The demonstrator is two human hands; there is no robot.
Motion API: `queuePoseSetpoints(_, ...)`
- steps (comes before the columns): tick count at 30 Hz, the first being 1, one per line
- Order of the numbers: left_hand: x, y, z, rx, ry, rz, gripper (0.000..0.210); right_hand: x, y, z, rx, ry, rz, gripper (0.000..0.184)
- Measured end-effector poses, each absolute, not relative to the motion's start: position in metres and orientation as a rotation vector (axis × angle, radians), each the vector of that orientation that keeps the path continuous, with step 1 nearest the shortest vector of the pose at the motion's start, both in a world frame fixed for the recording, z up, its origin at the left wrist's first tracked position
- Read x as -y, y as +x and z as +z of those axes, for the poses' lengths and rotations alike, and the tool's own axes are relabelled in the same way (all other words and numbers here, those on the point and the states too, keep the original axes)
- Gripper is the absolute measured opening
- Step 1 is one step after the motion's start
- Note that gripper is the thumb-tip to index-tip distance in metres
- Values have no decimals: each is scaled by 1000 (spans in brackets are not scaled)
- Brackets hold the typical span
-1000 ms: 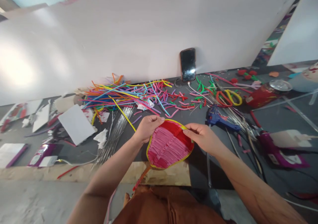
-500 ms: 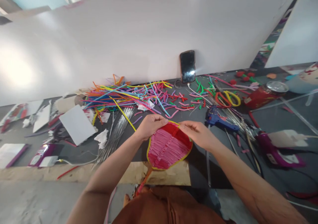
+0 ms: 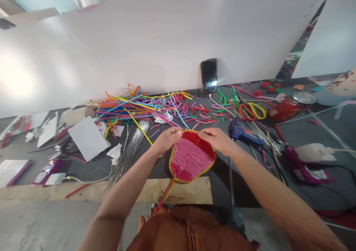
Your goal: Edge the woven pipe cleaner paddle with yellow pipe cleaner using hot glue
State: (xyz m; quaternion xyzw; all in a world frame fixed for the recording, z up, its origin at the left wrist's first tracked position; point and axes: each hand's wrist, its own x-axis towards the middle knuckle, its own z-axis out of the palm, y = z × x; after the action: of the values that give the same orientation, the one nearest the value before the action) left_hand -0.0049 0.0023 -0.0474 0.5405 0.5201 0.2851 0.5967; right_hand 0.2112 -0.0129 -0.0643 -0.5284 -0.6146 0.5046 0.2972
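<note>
Bright glare on white board's [image 3: 155,36] left; glint on phone [image 3: 209,76]; edges stretched, slightly soft.

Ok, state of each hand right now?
Left hand: closed, holding the pink-and-red piece by its top edge.
Right hand: closed, pinching that same edge farther right.

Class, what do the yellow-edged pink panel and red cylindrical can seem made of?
The yellow-edged pink panel looks matt and fibrous, perhaps pipe cleaners, given its ridged pink rows. The red cylindrical can is likely metal, its silvery top glossy.
</note>
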Motion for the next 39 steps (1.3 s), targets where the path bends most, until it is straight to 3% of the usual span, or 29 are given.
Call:
queuePoseSetpoints(4, 24, -29, -57, -1366, 1384, 758, 60, 2, 222, -67, 1646, -1408, 1238, 38)
queuePoseSetpoints(11, 98, -69, -59, -1684, 1966, 683, 21, 40, 268, -59, 1454, -1543, 917, 51)
queuePoseSetpoints(15, 138, -82, -67, -1714, 2102, 643, 27, 99, 283, -59, 1496, -1817, 542, 46)
queuePoseSetpoints(18, 163, -82, -79, -1671, 2198, 571, 23, 142, 271, -74, 1711, -1768, 387, 35)
queuePoseSetpoints(22, 183, -72, -86, -1695, 2283, 392, 21, 179, 247, -101, 2022, -1697, 109, 34)
queuePoseSetpoints(29, 187, -53, -69, -1773, 2109, 61, 22, 197, 255, -117, 2059, -1758, -229, 27)
queuePoseSetpoints(35, 184, -49, -59, -1648, 2008, 174, 22, 201, 274, -113, 1898, -1730, -264, 33)
queuePoseSetpoints(39, 180, -54, -55, -1475, 1597, 560, 20, 198, 274, -102, 1759, -1659, -58, 32)
